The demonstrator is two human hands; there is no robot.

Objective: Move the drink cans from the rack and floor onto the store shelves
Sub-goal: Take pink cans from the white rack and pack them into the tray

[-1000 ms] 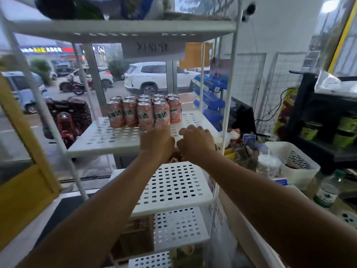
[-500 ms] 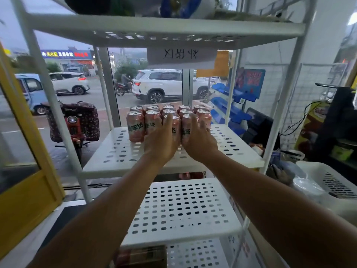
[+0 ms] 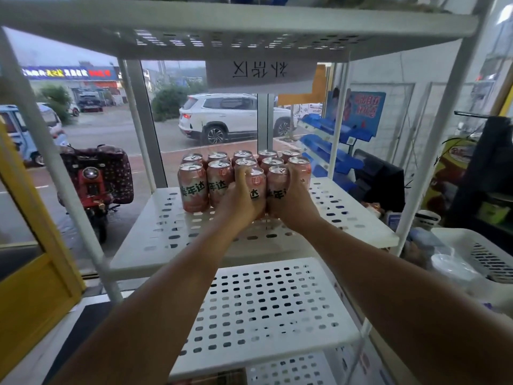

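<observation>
Pink aluminium drink cans (image 3: 206,180), silver tops, black lettering: upright, tightly packed, two rows of five on white perforated metal shelf (image 3: 172,226). Two more upright in front, side by side: left front can (image 3: 257,184) gripped by left hand (image 3: 240,204), right front can (image 3: 277,187) by right hand (image 3: 294,207). Their bases hidden.

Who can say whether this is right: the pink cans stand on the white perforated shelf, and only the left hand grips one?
Not quite: the head view shows the left hand and the right hand each gripping one of the pink cans on the white perforated shelf.
</observation>
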